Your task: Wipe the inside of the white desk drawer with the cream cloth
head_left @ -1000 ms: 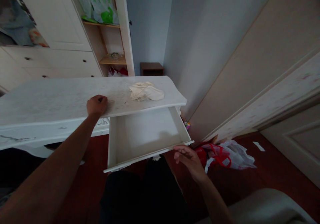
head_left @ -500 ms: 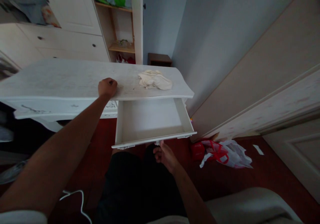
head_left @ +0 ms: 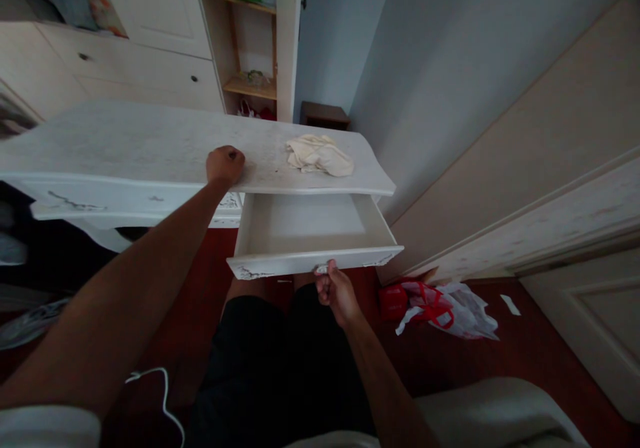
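A white desk (head_left: 125,148) stands before me with its right drawer (head_left: 310,225) pulled out and nothing visible inside. My right hand (head_left: 336,289) is closed around the small knob (head_left: 323,269) on the drawer front. My left hand (head_left: 225,165) rests as a fist on the desk top near its front edge, just left of the drawer. A crumpled cream cloth (head_left: 320,155) lies on the desk top to the right of that fist.
A white wardrobe with drawers and open wooden shelves (head_left: 250,88) stands behind the desk. A small dark stool (head_left: 323,113) sits by the wall. Red and white plastic bags (head_left: 440,305) lie on the red floor at right. A white cable (head_left: 160,398) crosses my lap.
My right hand moved from the drawer's right corner to the knob under its front and closed on it. The view shifted downward and rightward. My left fist stayed on the desk top.
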Available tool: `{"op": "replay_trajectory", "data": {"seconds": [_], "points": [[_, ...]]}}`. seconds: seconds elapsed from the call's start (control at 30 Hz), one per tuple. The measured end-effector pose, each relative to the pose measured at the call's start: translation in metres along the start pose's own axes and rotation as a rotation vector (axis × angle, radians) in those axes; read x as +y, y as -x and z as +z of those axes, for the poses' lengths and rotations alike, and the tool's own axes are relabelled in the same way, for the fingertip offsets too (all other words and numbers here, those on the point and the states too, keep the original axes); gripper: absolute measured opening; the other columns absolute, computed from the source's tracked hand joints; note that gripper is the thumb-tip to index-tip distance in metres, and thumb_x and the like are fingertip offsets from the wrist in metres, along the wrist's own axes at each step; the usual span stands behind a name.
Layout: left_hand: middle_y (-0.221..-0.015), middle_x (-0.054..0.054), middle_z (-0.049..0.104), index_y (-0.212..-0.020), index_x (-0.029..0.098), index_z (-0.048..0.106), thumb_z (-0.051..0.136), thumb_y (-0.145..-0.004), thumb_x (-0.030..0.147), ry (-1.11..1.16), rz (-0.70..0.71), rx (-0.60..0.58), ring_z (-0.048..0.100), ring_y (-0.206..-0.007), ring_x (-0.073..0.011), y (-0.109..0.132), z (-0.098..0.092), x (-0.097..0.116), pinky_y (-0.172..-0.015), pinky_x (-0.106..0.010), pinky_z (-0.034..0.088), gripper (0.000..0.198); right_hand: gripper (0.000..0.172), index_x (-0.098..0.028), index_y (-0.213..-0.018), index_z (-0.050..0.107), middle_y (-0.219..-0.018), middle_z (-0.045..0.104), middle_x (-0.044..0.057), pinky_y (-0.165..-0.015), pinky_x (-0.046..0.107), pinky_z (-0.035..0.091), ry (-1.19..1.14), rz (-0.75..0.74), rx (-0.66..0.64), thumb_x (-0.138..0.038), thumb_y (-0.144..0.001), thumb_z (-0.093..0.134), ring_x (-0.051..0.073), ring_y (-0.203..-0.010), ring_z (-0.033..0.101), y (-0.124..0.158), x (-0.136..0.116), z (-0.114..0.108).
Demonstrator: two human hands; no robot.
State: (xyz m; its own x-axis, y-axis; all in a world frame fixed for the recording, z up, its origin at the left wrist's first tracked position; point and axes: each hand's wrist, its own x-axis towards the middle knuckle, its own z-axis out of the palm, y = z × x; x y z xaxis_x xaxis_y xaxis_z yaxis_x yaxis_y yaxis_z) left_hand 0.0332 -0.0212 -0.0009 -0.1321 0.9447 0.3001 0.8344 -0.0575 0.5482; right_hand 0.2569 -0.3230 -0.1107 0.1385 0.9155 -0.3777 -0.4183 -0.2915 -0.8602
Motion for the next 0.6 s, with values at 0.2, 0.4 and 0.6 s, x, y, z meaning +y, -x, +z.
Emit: {"op": "replay_trajectory", "data": {"seconds": [0.2,0.4,0.6], "points": [[-0.111,-0.013,0.077,-0.109,0.015,0.077,0.048,-0.089,0.026,0.010,0.007,0.031,0.069,-0.105,-0.0266,0.001,0.000,-0.001,-0.091,-0.033,0.051,0.037,0.073,-0.019,-0.082,0.062,-0.050,0.047,-0.006,-0.040,0.022,0.016,0.034,-0.028,0.032,-0.091,-0.066,0.064,0.006,-0.040,0.029,-0.041,-0.009,0.007],[-0.110,-0.016,0.077,-0.108,0.014,0.079,0.048,-0.090,0.029,-0.006,0.016,0.022,0.071,-0.104,-0.0288,0.000,-0.001,-0.003,-0.088,-0.033,0.052,0.039,0.070,-0.020,-0.081,0.060,-0.054,0.048,-0.005,-0.041,0.021,0.018,0.067,-0.025,-0.012,-0.089,-0.068,0.066,0.006,-0.042,0.031,-0.090,-0.030,0.020],[-0.108,-0.013,0.078,-0.104,0.019,0.079,0.049,-0.090,0.031,0.014,0.003,0.009,0.072,-0.103,-0.0278,0.000,-0.001,-0.006,-0.086,-0.032,0.051,0.035,0.067,-0.021,-0.078,0.056,-0.057,0.050,-0.005,-0.041,0.020,0.019,0.076,-0.031,0.010,-0.087,-0.073,0.062,0.006,-0.044,0.032,-0.139,-0.046,0.039]]}}
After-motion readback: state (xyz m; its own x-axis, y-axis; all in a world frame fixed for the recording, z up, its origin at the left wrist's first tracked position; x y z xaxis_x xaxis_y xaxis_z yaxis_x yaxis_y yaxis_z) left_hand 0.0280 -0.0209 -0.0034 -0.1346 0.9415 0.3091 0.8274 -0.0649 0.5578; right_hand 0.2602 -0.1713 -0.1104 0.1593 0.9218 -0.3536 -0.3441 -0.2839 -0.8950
